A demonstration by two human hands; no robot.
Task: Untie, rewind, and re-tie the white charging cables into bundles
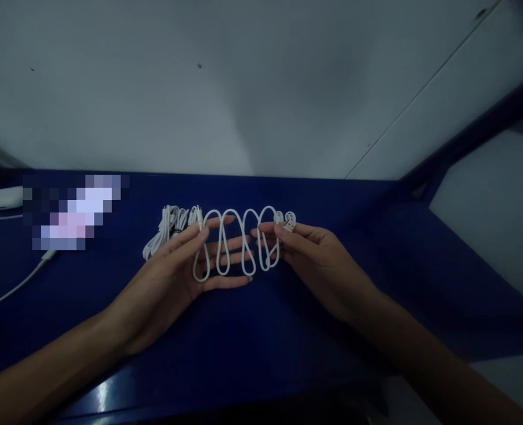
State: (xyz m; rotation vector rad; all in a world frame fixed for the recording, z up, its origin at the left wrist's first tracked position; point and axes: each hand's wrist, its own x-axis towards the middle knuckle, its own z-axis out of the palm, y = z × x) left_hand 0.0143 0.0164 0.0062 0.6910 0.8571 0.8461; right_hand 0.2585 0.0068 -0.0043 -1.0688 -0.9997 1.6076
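Note:
A white charging cable (224, 248) stretches between my two hands in several zigzag loops above the blue table. My left hand (173, 265) pinches its left end, near a small plug, between thumb and forefinger; the other fingers extend behind the loops. At the right end, my right hand (319, 248) grips the cable between thumb and fingers, close to a USB plug (290, 225). Bundled white cables (166, 227) lie on the table just behind my left hand, which partly covers them.
The blue table (261, 336) meets a pale wall (226, 106) at the back. On the left lie a blurred-out lit device (78, 212) with a white cord (18, 289) attached, and a white rounded object (2, 198). A blue frame edge (469, 144) rises at the right.

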